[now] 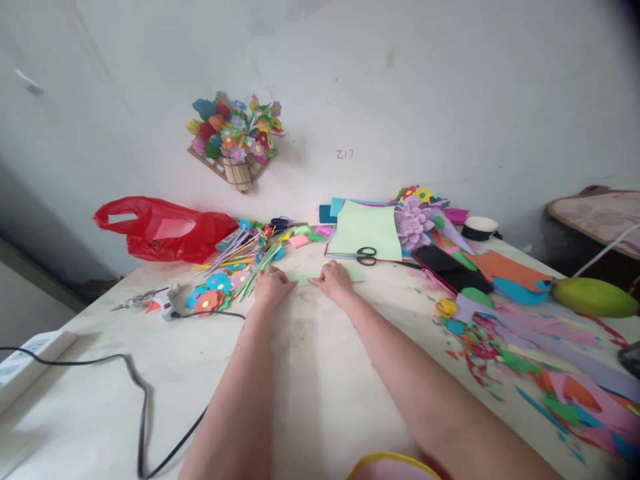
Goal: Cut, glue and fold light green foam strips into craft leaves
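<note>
A pale green strip, of paper or thin foam, lies flat on the table in front of me. My left hand grips its left end, fingers curled and thumb pointing inward. Near its middle-right, my right hand pinches the same strip, with the thumb stretched left along the near edge. Part of the strip shows beyond the right hand. Just behind it, scissors with black handles rest on a larger pale green sheet. Green stems lie beside my left hand. Some fingertips are hidden.
At left are a glue gun with a black cord, foam flowers and a red plastic bag. To the right lie a phone, colourful scraps and a yellow-green oval object. A flower basket hangs on the wall.
</note>
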A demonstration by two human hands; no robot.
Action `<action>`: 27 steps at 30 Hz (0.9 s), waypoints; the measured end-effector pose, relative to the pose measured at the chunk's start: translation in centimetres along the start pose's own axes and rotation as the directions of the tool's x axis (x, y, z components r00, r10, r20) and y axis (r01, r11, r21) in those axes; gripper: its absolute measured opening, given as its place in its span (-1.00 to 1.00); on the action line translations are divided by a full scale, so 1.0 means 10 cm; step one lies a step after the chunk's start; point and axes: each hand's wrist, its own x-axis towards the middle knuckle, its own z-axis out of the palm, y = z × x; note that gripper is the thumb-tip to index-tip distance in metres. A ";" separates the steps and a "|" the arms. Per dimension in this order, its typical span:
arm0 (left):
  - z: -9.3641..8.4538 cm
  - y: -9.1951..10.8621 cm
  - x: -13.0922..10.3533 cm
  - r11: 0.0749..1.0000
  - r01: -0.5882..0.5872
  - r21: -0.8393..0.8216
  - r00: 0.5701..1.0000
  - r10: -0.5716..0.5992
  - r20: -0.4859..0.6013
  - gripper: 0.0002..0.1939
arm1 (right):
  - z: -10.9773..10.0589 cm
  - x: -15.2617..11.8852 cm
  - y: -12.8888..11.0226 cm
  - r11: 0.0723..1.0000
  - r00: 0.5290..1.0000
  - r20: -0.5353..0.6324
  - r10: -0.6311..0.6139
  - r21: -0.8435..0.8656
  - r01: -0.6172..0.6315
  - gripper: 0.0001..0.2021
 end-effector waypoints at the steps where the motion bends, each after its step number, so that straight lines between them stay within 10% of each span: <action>1: -0.01 0.01 -0.01 1.000 0.011 0.012 1.000 -0.011 0.004 -0.74 | 0.00 0.00 0.00 1.000 1.000 -0.006 0.000 -0.008 0.000 -0.56; 19: -0.09 0.09 -0.05 0.986 0.046 0.162 0.999 -0.045 -0.008 -0.71 | -0.02 0.03 -0.06 0.997 0.997 0.037 0.061 -0.039 -0.060 -0.49; 27: -0.01 0.17 -0.08 0.983 -0.005 0.183 0.983 0.039 -0.182 -0.66 | -0.03 0.03 -0.07 0.997 0.996 0.050 0.071 -0.045 -0.068 -0.48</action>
